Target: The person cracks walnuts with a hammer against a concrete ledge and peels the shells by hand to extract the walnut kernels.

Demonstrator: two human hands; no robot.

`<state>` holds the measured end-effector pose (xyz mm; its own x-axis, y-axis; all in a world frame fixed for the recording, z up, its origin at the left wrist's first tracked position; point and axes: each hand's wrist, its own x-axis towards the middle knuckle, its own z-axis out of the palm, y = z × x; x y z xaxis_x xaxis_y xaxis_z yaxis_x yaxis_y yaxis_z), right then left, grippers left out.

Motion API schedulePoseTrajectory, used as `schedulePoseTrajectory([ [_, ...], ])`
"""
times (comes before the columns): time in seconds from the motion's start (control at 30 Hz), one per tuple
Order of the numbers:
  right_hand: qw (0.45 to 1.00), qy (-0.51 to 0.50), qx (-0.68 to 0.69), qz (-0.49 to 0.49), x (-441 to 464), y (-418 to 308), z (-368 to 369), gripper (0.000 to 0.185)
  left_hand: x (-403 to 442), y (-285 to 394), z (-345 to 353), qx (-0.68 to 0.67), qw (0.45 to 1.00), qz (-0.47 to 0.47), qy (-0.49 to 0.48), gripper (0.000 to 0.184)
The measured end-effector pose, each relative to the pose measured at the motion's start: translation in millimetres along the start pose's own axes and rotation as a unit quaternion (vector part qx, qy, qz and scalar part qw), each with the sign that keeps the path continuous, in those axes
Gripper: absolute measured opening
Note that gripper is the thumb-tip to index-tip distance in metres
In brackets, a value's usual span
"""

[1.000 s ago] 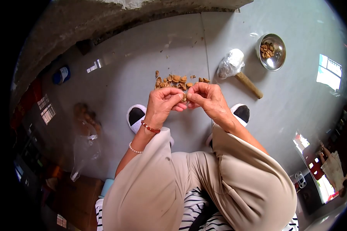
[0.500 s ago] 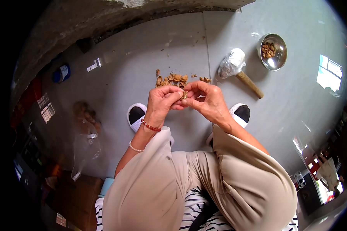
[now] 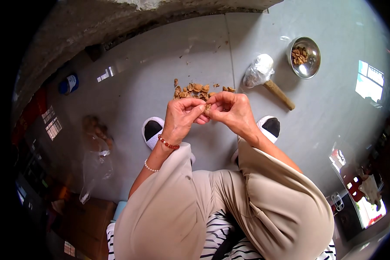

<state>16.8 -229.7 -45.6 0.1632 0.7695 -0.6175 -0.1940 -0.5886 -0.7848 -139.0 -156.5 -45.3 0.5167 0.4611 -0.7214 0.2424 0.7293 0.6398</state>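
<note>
Between my fingertips is a small piece of walnut (image 3: pixel 208 107), mostly covered by the fingers. My left hand (image 3: pixel 184 113), with a red bead bracelet (image 3: pixel 168 143) at the wrist, pinches it from one side. From the other side my right hand (image 3: pixel 232 110) pinches the same piece, thumb and fingers closed. Just beyond the hands, a pile of cracked walnut shells (image 3: pixel 195 89) lies on the grey floor. The hands partly hide this pile.
A hammer (image 3: pixel 279 94) lies at the right, its head wrapped in clear plastic. Past it stands a metal bowl (image 3: pixel 313 69) holding walnut kernels (image 3: pixel 299 55). To the left are a plastic bag (image 3: pixel 97 162) with brown contents and a blue container (image 3: pixel 68 83). A rough ledge (image 3: pixel 117 19) borders the far side.
The fingers have shifted slightly around the walnut piece, and less of it shows now. The whole view has moved a little; the other things stay in place.
</note>
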Motion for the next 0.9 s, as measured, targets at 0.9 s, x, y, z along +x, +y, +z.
schedulePoseTrajectory([
  [0.9, 0.999, 0.012, -0.047, -0.011, 2.5, 1.3, 0.7, 0.018, -0.2, -7.2, 3.7, -0.088, 0.994, -0.057, 0.033, 0.016],
])
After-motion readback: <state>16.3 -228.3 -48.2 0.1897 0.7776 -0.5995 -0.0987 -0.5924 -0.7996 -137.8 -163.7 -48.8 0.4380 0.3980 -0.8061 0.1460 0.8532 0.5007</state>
